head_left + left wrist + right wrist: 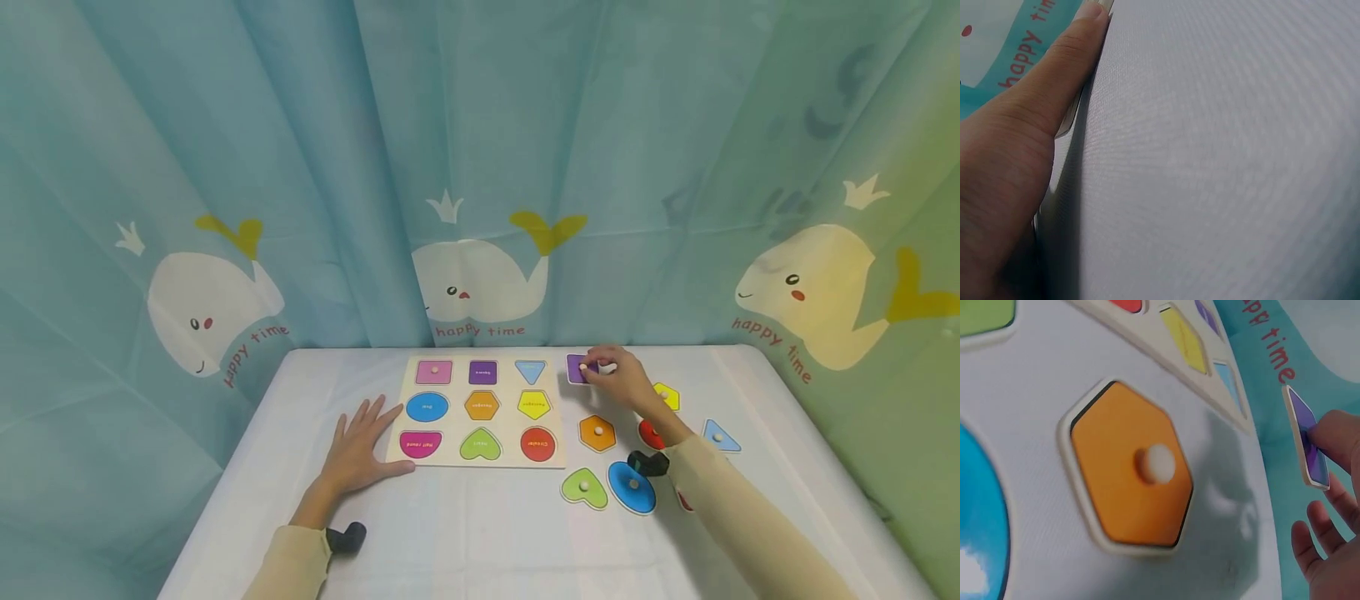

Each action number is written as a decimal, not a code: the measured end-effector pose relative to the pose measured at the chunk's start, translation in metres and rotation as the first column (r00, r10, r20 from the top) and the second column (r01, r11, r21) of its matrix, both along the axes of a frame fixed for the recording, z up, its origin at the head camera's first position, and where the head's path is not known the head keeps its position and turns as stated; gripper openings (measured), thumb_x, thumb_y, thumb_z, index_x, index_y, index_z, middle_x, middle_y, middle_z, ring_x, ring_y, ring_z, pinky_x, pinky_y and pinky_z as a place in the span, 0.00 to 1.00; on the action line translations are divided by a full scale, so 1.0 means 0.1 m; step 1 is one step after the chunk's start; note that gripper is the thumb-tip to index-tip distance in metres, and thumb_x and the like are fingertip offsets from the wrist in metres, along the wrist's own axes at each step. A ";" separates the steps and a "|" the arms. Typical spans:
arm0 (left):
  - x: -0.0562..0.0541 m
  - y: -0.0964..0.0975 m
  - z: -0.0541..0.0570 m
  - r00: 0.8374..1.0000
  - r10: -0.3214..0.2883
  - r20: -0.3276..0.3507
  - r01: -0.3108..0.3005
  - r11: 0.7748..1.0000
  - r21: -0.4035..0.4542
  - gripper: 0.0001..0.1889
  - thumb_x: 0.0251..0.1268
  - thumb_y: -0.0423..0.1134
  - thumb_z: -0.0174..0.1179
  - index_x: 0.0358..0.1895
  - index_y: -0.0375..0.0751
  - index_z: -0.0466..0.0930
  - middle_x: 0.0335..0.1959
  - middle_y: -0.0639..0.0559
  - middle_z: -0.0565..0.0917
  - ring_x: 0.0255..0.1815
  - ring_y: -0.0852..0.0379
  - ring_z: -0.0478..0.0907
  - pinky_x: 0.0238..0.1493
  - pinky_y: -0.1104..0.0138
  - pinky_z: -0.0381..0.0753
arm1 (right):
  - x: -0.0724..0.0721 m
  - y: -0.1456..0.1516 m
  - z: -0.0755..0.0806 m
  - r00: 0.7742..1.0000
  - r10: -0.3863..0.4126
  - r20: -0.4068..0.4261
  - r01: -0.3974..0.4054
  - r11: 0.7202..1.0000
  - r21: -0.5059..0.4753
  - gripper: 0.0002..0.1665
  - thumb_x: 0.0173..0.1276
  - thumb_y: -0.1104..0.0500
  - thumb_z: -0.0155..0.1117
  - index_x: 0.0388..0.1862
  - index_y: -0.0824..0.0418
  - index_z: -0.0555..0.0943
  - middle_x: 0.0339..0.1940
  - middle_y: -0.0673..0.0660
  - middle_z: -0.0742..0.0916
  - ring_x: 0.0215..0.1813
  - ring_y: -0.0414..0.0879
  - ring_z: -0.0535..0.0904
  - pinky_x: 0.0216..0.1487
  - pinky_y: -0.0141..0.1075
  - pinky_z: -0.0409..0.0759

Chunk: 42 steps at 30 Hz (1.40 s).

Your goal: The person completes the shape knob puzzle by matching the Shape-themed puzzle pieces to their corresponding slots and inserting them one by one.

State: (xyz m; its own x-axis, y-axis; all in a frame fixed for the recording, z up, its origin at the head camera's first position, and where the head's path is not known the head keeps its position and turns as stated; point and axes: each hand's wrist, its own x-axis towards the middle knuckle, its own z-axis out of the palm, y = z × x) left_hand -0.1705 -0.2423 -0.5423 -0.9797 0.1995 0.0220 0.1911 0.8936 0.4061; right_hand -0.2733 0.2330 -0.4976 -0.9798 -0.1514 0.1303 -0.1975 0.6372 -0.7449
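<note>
My right hand (618,379) pinches a purple square puzzle piece (574,374) by its knob, just beyond the board's far right corner. The right wrist view shows this purple piece (1302,434) tilted, held by thumb and finger, off the table. My left hand (363,446) lies with fingers spread at the left edge of the shape puzzle board (453,421), thumb along its near corner. A pink piece (434,372) with a knob sits in the board's far left spot. Printed shapes without knobs fill the other spots, including a purple square (483,372).
Right of the board lie loose knobbed pieces: an orange hexagon (597,433), a green heart (583,488), a blue oval (632,487), a yellow pentagon (667,397), a blue triangle (721,436) and red ones partly under my forearm. A whale-print curtain (480,167) hangs behind the table.
</note>
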 end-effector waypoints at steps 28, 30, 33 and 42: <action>0.02 0.01 0.03 1.000 0.005 -0.027 -0.005 1.000 -0.007 0.55 0.46 0.68 0.73 0.79 0.48 0.64 0.82 0.39 0.56 0.83 0.33 0.45 0.76 0.31 0.37 | -0.21 -0.60 0.16 0.990 -0.001 -0.144 -0.015 0.994 -0.111 0.10 0.65 0.64 0.73 0.43 0.67 0.90 0.53 0.66 0.85 0.58 0.60 0.77 0.60 0.56 0.78; 0.02 0.01 0.03 1.000 0.008 -0.031 -0.008 1.000 -0.007 0.56 0.46 0.69 0.73 0.79 0.48 0.64 0.83 0.39 0.56 0.83 0.33 0.44 0.76 0.31 0.37 | -0.23 -0.67 0.16 0.989 0.006 -0.145 -0.024 0.993 -0.119 0.10 0.65 0.64 0.73 0.43 0.67 0.90 0.52 0.66 0.85 0.58 0.60 0.77 0.59 0.56 0.78; 0.02 0.01 0.04 0.999 0.008 -0.037 -0.008 1.000 0.003 0.55 0.46 0.68 0.73 0.79 0.48 0.65 0.82 0.39 0.56 0.83 0.33 0.45 0.76 0.31 0.37 | -0.25 -0.77 0.15 0.994 0.013 -0.113 -0.028 0.991 -0.130 0.10 0.66 0.63 0.73 0.44 0.66 0.90 0.54 0.65 0.84 0.58 0.60 0.76 0.60 0.55 0.77; 0.03 0.01 0.00 0.999 0.006 -0.050 -0.005 1.000 0.008 0.56 0.45 0.69 0.73 0.79 0.48 0.65 0.82 0.39 0.57 0.83 0.32 0.46 0.76 0.30 0.38 | -0.28 -1.10 0.04 1.000 0.014 0.016 -0.012 0.993 -0.122 0.09 0.69 0.60 0.71 0.46 0.61 0.90 0.59 0.63 0.81 0.61 0.60 0.76 0.62 0.54 0.78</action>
